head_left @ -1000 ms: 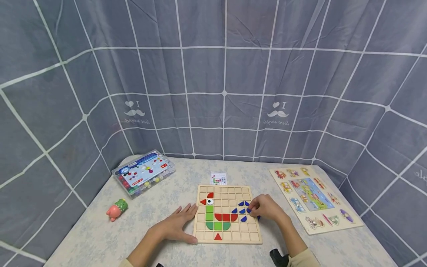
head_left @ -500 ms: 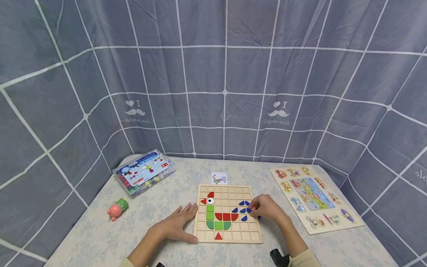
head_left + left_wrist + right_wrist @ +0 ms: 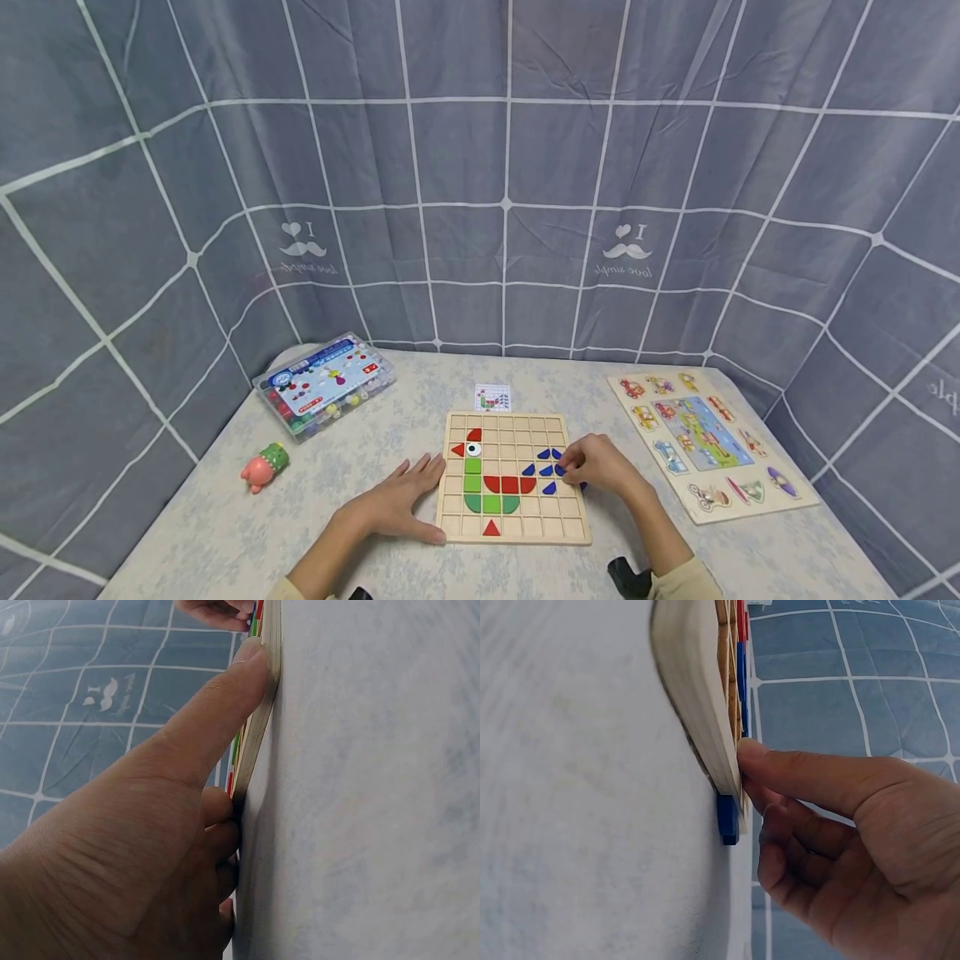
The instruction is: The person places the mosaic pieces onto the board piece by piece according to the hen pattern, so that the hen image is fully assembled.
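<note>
A square wooden grid board (image 3: 525, 531) lies on the table with flat coloured pieces set in it like a bird. Red, green and white pieces make up its left part; several blue leaf-shaped pieces sit at the right. My left hand (image 3: 401, 502) rests against the board's left edge, fingers spread, with the thumb at the near corner. At the right side, my right hand (image 3: 600, 464) pinches a blue leaf-shaped piece (image 3: 559, 471) down on the grid; the fingertips partly hide it. Another blue piece (image 3: 727, 820) lies on the table against the board's side in the right wrist view.
Behind the board lies a small picture card (image 3: 492, 398). A clear plastic box (image 3: 326, 386) of coloured pieces stands at the back left, with a pink and green toy (image 3: 265, 467) nearer. A wooden picture puzzle (image 3: 705, 446) lies to the right. Grey curtain (image 3: 465, 167) surrounds the table.
Both hands and the pieces stay in place. The head view has tilted very slightly, so everything sits a little higher in the picture.
</note>
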Motion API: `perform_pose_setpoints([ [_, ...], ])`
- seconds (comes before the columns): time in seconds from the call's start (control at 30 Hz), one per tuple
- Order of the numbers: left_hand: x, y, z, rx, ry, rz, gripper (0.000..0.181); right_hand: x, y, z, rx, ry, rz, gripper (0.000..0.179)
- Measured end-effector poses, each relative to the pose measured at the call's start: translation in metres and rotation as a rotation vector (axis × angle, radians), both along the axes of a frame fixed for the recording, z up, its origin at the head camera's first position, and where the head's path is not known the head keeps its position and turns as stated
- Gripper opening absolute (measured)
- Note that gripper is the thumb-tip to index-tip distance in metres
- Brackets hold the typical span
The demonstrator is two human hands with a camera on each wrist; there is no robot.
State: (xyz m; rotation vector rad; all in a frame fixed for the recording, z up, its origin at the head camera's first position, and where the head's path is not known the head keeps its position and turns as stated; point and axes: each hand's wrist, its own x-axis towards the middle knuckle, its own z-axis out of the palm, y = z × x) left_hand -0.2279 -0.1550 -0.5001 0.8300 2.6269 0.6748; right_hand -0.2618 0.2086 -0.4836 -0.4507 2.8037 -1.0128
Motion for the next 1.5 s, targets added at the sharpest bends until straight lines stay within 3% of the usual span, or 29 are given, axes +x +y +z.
perform_pose_setpoints([
  [0.37,-0.001,0.000,-0.001,0.003,-0.004,0.002,0.112,-0.001,0.013,0.003,0.024,0.026,-0.009,0.011],
  [0.63,0.000,0.000,-0.001,0.005,-0.005,0.001,0.112,-0.006,0.030,0.000,0.056,0.068,0.009,0.023],
  [0.93,0.000,0.001,0.001,0.002,-0.017,0.009,0.112,-0.006,0.035,-0.004,0.019,-0.024,0.029,0.028],
  [1.07,0.000,0.001,0.001,0.000,-0.016,0.010,0.112,-0.005,0.037,-0.004,0.027,-0.014,0.032,0.023],
  [1.27,0.000,0.002,0.002,0.001,-0.018,0.008,0.111,-0.002,0.040,-0.005,0.108,0.025,-0.079,0.010],
  [1.43,0.001,0.002,0.004,0.003,-0.017,0.009,0.111,-0.001,0.040,-0.005,0.195,0.028,-0.229,0.029],
  [1.5,0.001,0.002,0.004,0.003,-0.017,0.011,0.111,-0.001,0.042,-0.004,0.209,0.040,-0.237,0.032],
])
